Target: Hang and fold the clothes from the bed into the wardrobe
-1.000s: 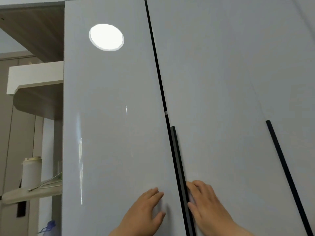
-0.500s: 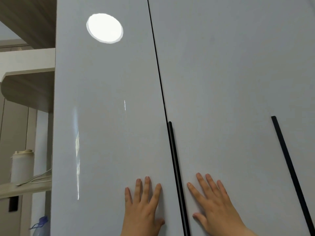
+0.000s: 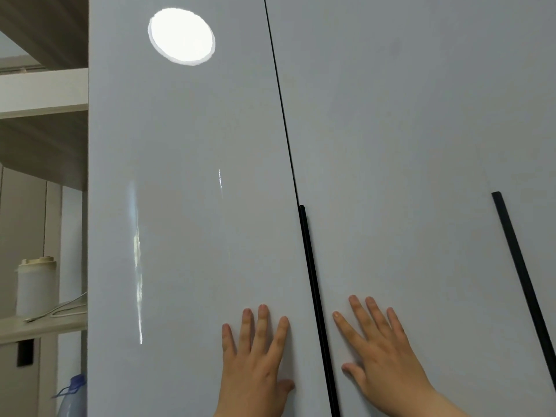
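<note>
Wardrobe doors [image 3: 186, 206], closed just ahead, look rigid and slick; left hand [image 3: 258, 365] and right hand [image 3: 379, 356] press flat, fingers spread, either side of the black edge handle [image 3: 310, 281], likely the surest hold.

Shelves and bottles at the far left

A pale shelf [image 3: 42, 328] carries a white plastic jug [image 3: 35, 288] with a cream lid, standing upright, and a thin wire [image 3: 64, 308] lying just to its right. Under the shelf a dark rectangular slot [image 3: 24, 353] shows in the panel, and lower still stands a clear bottle [image 3: 73, 397] with a blue handle. A thicker white shelf [image 3: 42, 94] sits high above.
</note>
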Demonstrator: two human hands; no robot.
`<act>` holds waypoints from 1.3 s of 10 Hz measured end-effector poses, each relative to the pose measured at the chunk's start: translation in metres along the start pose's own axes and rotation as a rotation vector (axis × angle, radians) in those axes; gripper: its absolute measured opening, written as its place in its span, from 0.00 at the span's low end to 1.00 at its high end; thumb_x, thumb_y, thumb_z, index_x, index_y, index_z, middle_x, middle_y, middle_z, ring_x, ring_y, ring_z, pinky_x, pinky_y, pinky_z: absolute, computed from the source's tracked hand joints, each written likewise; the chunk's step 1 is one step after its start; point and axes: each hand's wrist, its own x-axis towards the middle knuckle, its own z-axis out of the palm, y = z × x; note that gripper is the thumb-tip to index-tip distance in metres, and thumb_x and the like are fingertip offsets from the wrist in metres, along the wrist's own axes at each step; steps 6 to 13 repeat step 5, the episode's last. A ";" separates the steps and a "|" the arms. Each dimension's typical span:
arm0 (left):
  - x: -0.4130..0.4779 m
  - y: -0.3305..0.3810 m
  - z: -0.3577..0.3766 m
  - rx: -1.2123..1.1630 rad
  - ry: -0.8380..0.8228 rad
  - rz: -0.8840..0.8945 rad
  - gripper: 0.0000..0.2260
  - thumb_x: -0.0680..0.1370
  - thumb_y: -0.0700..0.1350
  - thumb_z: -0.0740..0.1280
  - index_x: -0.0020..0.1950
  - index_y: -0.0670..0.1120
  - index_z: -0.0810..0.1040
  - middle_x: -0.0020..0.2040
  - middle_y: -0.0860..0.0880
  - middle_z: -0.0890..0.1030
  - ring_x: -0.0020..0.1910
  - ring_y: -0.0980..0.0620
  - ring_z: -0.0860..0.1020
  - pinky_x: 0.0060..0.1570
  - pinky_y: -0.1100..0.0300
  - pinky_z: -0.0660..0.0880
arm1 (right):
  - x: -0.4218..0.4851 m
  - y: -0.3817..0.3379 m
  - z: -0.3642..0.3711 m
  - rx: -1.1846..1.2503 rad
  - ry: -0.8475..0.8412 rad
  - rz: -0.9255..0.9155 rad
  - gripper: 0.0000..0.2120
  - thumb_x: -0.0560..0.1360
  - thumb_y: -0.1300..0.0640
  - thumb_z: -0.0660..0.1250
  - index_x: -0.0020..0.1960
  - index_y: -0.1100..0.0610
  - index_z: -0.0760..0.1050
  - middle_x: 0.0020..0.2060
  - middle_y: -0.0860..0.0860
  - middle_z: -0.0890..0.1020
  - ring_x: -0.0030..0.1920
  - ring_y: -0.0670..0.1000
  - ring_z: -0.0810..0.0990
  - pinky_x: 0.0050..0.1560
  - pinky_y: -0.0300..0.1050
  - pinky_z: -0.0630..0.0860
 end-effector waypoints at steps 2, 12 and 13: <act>0.000 -0.001 -0.001 -0.027 0.002 0.016 0.61 0.48 0.68 0.75 0.77 0.49 0.60 0.73 0.41 0.66 0.70 0.35 0.62 0.67 0.35 0.47 | -0.001 -0.002 -0.003 -0.010 0.025 0.002 0.38 0.65 0.37 0.61 0.73 0.47 0.66 0.74 0.55 0.65 0.73 0.60 0.62 0.68 0.61 0.56; -0.002 -0.020 -0.080 -0.431 -0.052 -0.035 0.30 0.76 0.63 0.61 0.76 0.62 0.55 0.76 0.64 0.53 0.76 0.61 0.51 0.73 0.66 0.48 | 0.029 0.014 -0.156 0.751 0.322 0.188 0.17 0.75 0.62 0.68 0.47 0.37 0.75 0.41 0.32 0.83 0.42 0.35 0.81 0.43 0.26 0.73; -0.002 -0.020 -0.080 -0.431 -0.052 -0.035 0.30 0.76 0.63 0.61 0.76 0.62 0.55 0.76 0.64 0.53 0.76 0.61 0.51 0.73 0.66 0.48 | 0.029 0.014 -0.156 0.751 0.322 0.188 0.17 0.75 0.62 0.68 0.47 0.37 0.75 0.41 0.32 0.83 0.42 0.35 0.81 0.43 0.26 0.73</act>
